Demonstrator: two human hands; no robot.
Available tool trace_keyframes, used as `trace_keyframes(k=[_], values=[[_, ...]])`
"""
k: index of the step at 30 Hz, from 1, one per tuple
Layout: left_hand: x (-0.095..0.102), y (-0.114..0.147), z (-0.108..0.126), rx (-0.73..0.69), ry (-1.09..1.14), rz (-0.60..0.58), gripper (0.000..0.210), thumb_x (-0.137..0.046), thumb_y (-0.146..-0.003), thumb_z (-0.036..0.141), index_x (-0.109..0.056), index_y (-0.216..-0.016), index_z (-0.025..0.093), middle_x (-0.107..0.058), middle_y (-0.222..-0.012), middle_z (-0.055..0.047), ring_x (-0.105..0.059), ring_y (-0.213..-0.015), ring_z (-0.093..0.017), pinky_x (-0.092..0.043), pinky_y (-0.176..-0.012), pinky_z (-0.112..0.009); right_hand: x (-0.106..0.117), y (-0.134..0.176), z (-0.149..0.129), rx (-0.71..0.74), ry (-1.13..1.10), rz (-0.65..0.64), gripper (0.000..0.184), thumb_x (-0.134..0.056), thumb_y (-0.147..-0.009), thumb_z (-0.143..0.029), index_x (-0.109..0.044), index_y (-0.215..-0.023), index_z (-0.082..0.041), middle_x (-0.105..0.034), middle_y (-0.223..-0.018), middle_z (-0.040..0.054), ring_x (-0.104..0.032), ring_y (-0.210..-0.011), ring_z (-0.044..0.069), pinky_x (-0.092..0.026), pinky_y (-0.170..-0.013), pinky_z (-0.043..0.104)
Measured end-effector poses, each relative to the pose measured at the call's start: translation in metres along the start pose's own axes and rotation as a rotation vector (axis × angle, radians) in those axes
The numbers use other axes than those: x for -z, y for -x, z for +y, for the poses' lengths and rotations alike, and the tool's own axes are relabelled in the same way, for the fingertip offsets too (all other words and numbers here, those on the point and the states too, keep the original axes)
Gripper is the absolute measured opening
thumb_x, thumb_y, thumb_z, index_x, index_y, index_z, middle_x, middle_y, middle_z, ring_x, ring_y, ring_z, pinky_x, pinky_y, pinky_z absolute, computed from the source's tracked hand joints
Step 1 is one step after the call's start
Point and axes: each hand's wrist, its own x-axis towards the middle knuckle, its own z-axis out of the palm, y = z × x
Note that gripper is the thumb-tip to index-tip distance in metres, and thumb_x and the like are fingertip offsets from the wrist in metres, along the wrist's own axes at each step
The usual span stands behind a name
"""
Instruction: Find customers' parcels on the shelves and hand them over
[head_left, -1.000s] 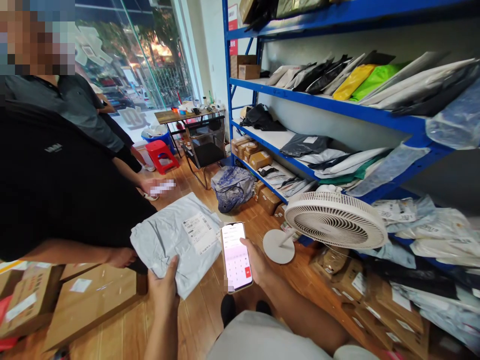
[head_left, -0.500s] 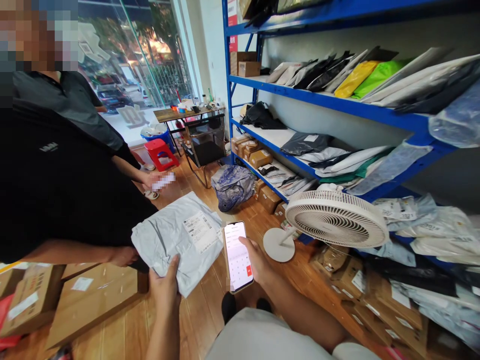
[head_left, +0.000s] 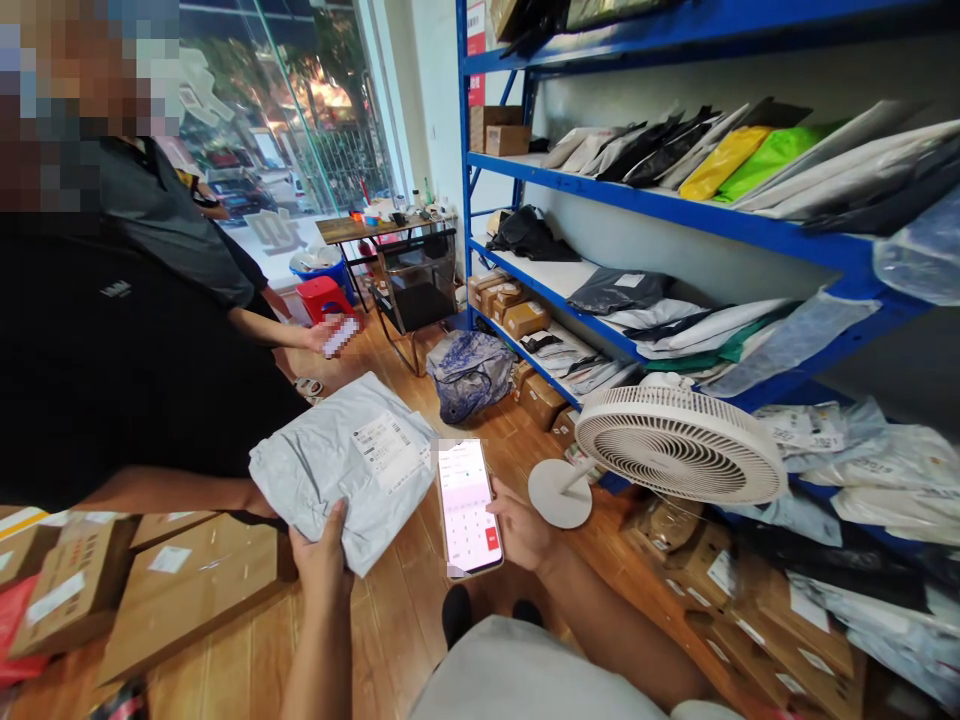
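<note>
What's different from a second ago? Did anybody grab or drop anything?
The parcel shifted slightly up and left in view. The thumb of the right hand slid lower, toward the edge of the phone. A co-worker's hand moved up in front of the red stool. Nothing was grabbed or dropped: the left hand still holds the parcel, the right the phone.

The parcel point(head_left: 330, 460) lies in the left hand point(head_left: 322, 540); the phone point(head_left: 465, 510) is in the right hand point(head_left: 517, 520), just right of the parcel; cardboard boxes point(head_left: 199, 590) lie left of the left hand, a co-worker point(head_left: 150, 340) standing behind them; right of the right hand, a fan point(head_left: 682, 445) stands on the floor point(head_left: 397, 620), before a rack point(head_left: 600, 187) bearing packages point(head_left: 724, 165); beyond both hands lies a sack point(head_left: 469, 375), with a chair point(head_left: 420, 300) and table point(head_left: 337, 232) farther off.
</note>
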Motion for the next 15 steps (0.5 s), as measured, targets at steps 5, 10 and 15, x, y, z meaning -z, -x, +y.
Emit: trace_keyframes(k=[5, 10, 15], values=[[-0.006, -0.014, 0.003, -0.016, 0.092, -0.032, 0.075, -0.077, -0.069, 0.029, -0.044, -0.136, 0.027, -0.052, -0.138, -0.010, -0.053, -0.123, -0.025, -0.038, -0.106, -0.047, -0.002, 0.009, -0.002, -0.014, 0.035, -0.044, 0.043, -0.057, -0.073, -0.008, -0.059, -0.115, -0.019, -0.073, -0.102, 0.0054, -0.066, -0.098, 0.022, -0.046, -0.092, 0.039], [-0.004, -0.041, 0.005, -0.025, 0.133, 0.017, 0.077, -0.079, -0.066, 0.029, -0.044, -0.135, 0.024, -0.053, -0.136, -0.014, -0.057, -0.117, -0.025, -0.039, -0.104, -0.049, -0.003, 0.013, 0.000, -0.038, 0.099, 0.030, 0.044, -0.061, -0.074, -0.013, -0.057, -0.117, -0.021, -0.072, -0.105, 0.0066, -0.066, -0.101, 0.025, -0.047, -0.090, 0.041], [0.007, -0.060, 0.003, -0.024, 0.134, 0.030, 0.072, -0.081, -0.064, 0.028, -0.049, -0.129, 0.022, -0.059, -0.128, -0.014, -0.061, -0.111, -0.025, -0.041, -0.102, -0.048, -0.001, 0.016, 0.002, -0.043, 0.111, 0.058, 0.045, -0.062, -0.076, -0.016, -0.057, -0.120, -0.023, -0.070, -0.111, 0.0081, -0.063, -0.107, 0.027, -0.047, -0.091, 0.044]])
